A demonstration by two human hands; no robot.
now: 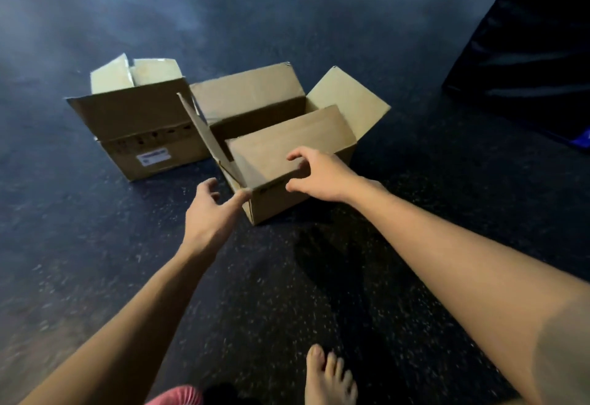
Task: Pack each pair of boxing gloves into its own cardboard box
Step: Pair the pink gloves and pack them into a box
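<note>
Your left grip [210, 210] reaches out over the dark speckled floor [399, 254] with its fingers loosely spread, and it holds nothing. One fingertip lies right at the near left corner of the near cardboard box [277, 205]. The blur keeps you from telling whether it touches the cardboard.

Your right grip [319, 178] is above the front of the same box. Its fingers are curved and apart, with the thumb low and the forefinger high, and they frame the edge of the front flap [287, 149]. It is not closed on anything, and you cannot tell whether the fingertips touch the flap.

The near box sits on the floor ahead of you, turned at an angle, with its top open. Its front flap leans inward over the opening, its left flap [204, 136] stands almost upright, and its back flap [249, 92] and right flap [348, 101] lean outward.

The second cardboard box [127, 155] stands just beside it on the left and slightly farther back. Its near flap hangs outward, and two pale flaps [111, 76] rise at its back. A white label [153, 157] is on its front wall.

A dark padded mat [526, 53] fills the upper right corner, well apart from both boxes. Your bare foot [329, 379] shows at the bottom edge, with a bit of pink-red ribbed cloth [178, 396] to its left.
</note>
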